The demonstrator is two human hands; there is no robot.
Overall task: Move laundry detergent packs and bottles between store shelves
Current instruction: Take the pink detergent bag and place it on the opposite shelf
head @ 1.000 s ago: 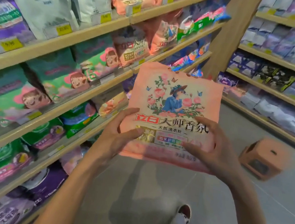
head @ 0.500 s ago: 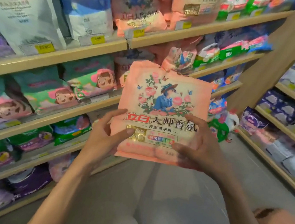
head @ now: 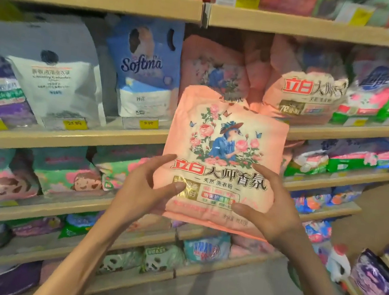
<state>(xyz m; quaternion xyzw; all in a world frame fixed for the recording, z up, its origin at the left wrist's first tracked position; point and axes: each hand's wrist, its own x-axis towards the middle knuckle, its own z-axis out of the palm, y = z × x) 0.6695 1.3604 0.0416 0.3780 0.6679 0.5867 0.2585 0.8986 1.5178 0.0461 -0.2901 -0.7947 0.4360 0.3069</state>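
A pink detergent pack (head: 227, 137) printed with roses and a figure in a blue hat stands upright in front of the shelving. My left hand (head: 142, 187) grips its lower left edge, thumb across the front. Its lower right edge is held by my right hand (head: 272, 208), thumb on the label. Directly behind it, on the second shelf (head: 340, 133), stand matching pink packs (head: 303, 95).
A blue Softma pouch (head: 144, 72) and a white pouch (head: 57, 83) stand to the left on the same shelf. Green packs (head: 67, 174) fill the shelf below. A second shelving unit (head: 379, 281) juts in at the lower right. Grey floor lies between.
The view has swung up and left to face the shelving squarely. The pink pack has risen with both hands and now sits in front of the matching pink packs.
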